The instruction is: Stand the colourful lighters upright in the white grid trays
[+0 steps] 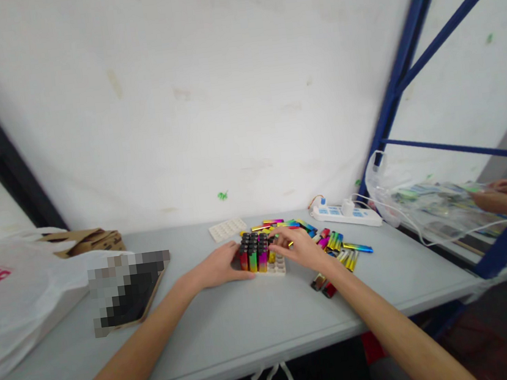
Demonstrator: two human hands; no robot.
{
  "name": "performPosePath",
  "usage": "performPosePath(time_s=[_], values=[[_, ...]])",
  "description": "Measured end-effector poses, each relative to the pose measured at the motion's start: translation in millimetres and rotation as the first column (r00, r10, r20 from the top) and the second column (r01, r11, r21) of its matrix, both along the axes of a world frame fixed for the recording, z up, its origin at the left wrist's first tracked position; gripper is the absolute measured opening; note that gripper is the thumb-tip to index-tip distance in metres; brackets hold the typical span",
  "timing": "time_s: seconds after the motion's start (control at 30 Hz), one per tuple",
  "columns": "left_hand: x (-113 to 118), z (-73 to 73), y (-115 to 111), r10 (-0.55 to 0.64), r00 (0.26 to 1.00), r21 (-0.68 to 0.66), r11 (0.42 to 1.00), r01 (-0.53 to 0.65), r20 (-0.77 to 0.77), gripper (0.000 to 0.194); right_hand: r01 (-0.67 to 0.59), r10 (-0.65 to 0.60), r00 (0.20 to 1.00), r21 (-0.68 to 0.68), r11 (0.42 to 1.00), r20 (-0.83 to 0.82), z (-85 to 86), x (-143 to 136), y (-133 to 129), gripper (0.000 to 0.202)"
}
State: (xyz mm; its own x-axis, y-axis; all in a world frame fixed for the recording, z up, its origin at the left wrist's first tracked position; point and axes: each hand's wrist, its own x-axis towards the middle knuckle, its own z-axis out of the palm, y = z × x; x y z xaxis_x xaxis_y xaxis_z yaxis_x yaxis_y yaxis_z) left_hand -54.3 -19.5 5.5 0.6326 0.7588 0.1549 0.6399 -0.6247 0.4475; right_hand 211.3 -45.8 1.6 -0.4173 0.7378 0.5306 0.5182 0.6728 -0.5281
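Note:
A white tray (278, 268) on the grey table holds several upright lighters (254, 253) with black tops and shiny coloured bodies. At the tray's left side, my left hand (225, 263) rests against the lighters, its thumb along the front edge and its fingers partly behind them. My right hand (298, 246) reaches over the right part of the tray, its fingers closed around a lighter (272, 255) at the right of the group. Bare round holes show at the tray's right end. More loose lighters (334, 240) lie scattered behind and to the right.
Behind the hands lies another white tray (227, 229). A power strip (348, 214) with cables stands at the back right. At left are a plastic bag (26, 292), cardboard (96, 241) and a partly blurred dark device (141, 290). Past the blue frame (396, 89), another person's hands show.

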Motion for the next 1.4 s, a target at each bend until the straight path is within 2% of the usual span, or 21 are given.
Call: performPosePath(time_s=[0.47,0.53,0.6,0.67,0.7,0.83,0.9,0.97,1.07,1.23,1.4], values=[[-1.7,-3.4,1.8,-0.031,0.999,0.022,0.999,0.031,0.025,0.065,0.017,-0.017,1.000,0.040,0.999,0.007,3.2,-0.4,-3.7,0.022],[-1.1,-1.8,0.6,-0.019,1.000,0.017,1.000,0.019,0.014,0.065,0.075,-0.075,0.997,0.064,0.995,-0.015,5.0,4.3,0.6,0.024],[-0.4,-0.3,-0.1,-0.007,1.000,0.016,1.000,0.007,-0.004,0.067,0.185,-0.183,0.983,0.113,0.976,-0.034,6.0,14.3,10.0,0.025],[-0.2,0.6,0.1,-0.003,1.000,0.014,1.000,0.004,-0.020,0.068,0.270,-0.274,0.962,0.165,0.948,-0.002,5.5,28.7,22.5,0.023],[-0.4,0.8,0.7,-0.005,1.000,0.010,1.000,0.005,-0.019,0.068,0.275,-0.290,0.956,0.190,0.942,0.053,4.3,36.6,28.6,0.021],[-4.9,1.1,4.9,-0.013,1.000,-0.011,1.000,0.013,0.008,0.068,0.093,-0.131,0.934,0.127,0.988,0.332,-4.6,60.7,42.3,0.015],[-8.7,1.3,6.7,0.008,1.000,-0.013,1.000,-0.008,-0.008,0.068,0.032,-0.052,0.914,0.056,0.998,0.401,-8.7,65.0,41.7,0.013],[-12.0,1.4,7.4,0.036,0.999,-0.011,0.999,-0.037,-0.040,0.068,0.031,-0.037,0.905,0.020,0.999,0.423,-10.3,65.2,38.4,0.011],[-13.9,1.5,6.2,0.058,0.995,-0.003,0.998,-0.058,-0.082,0.069,0.098,-0.107,0.927,0.043,0.994,0.359,-7.1,61.4,32.2,0.015],[-13.0,0.4,4.9,0.062,0.994,0.010,0.998,-0.062,-0.088,0.068,0.223,-0.226,0.967,0.039,0.974,0.117,3.7,50.0,25.0,0.032],[-13.3,-0.2,6.9,0.057,0.997,0.007,0.998,-0.056,-0.054,0.068,0.198,-0.201,0.972,-0.035,0.980,-0.118,5.0,33.1,23.7,0.042]])
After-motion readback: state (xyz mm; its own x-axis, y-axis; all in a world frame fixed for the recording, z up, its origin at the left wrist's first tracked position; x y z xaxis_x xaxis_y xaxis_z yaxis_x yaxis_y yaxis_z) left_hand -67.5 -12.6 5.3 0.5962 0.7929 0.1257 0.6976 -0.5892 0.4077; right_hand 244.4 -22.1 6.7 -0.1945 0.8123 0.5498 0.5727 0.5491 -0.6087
